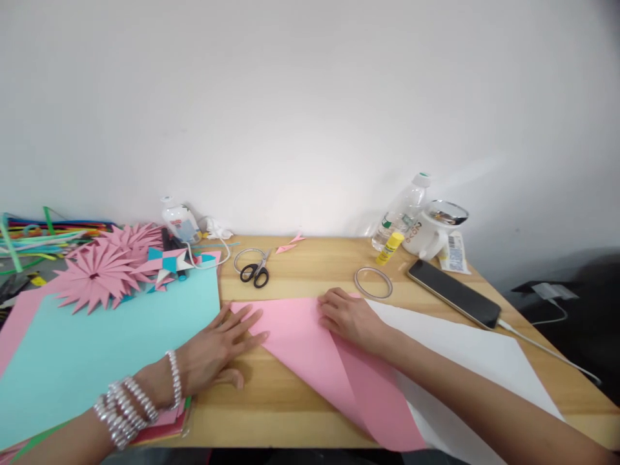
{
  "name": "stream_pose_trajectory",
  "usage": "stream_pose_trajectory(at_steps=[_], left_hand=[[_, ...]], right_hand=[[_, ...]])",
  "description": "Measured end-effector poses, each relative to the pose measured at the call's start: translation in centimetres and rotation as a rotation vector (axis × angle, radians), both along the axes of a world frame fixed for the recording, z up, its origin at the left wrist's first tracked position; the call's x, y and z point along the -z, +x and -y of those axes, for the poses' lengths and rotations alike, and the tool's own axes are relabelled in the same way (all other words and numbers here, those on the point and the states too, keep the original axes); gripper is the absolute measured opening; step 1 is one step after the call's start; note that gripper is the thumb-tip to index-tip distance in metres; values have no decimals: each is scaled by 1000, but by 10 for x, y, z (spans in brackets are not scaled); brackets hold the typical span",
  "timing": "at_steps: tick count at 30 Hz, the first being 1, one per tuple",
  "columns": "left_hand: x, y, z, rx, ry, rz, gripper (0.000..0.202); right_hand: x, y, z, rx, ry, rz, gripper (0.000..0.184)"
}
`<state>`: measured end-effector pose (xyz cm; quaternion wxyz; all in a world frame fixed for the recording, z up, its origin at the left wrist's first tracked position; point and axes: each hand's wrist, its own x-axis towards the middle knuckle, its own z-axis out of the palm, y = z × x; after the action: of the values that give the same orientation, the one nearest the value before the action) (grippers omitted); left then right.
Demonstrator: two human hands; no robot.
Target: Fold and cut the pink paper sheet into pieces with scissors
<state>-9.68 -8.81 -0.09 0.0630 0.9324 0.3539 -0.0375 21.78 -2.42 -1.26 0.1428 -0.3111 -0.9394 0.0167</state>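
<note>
A large sheet of pink paper [300,342] lies on the wooden table, partly folded over on itself, with a loose curved edge at the front. Spread and flat, the fingers of my left hand [217,345] rest on its far left corner; pearl-like bracelets circle that wrist. My right hand [351,320] has its fingers bent and together, gripping the pink paper near its far edge. Under my right forearm a white sheet [465,342] stretches to the right; whether it is joined to the pink one is hidden.
Scissors [255,274] and a tape roll [372,282] lie behind the paper. A glue stick [390,248], bottle [404,206], mug [431,236] and phone [453,294] are at right. Pink folded-paper flowers [99,271] rest on turquoise sheets [121,349] at left.
</note>
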Motion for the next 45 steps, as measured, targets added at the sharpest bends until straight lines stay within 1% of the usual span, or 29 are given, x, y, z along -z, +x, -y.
stream_pose_trajectory(at_steps=[4,7,10,12,14,19,22,24,26,30,32,34,36,38,42,45], left_hand=[[-5,2,-2,26,-16,-27,79],[-5,7,-1,29,-16,-9,77],[-2,18,7,19,-24,62,76],[2,25,15,-11,-37,93,84],[4,31,22,-26,-42,82,89],[0,36,27,29,-67,91,84],[-4,37,25,61,-90,99,87],[-3,37,24,70,-92,114,90],[1,38,26,73,-63,154,91],[16,45,37,77,-23,230,88],[23,50,43,74,-9,250,94],[26,55,47,93,-7,258,103],[24,59,48,112,-31,253,107],[20,64,46,119,-72,228,107],[10,74,41,135,-175,131,112],[10,80,42,124,-196,113,116]], right_hand=[[-4,1,1,-14,-11,25,15],[-4,1,1,-14,-9,39,13],[-2,1,1,-3,-13,30,15],[-1,1,3,7,-16,9,16],[0,1,5,19,-19,-14,16],[1,2,9,27,-21,-37,16],[1,2,9,29,-31,-34,16],[1,3,8,30,-34,-35,16],[1,3,8,30,-35,-42,16],[1,3,8,27,-35,-59,16],[2,3,7,25,-31,-70,17],[3,3,7,29,-32,-79,17],[4,3,7,36,-37,-80,19],[4,4,7,43,-36,-79,20],[4,3,8,46,-27,-86,21],[4,3,8,37,-23,-97,21]])
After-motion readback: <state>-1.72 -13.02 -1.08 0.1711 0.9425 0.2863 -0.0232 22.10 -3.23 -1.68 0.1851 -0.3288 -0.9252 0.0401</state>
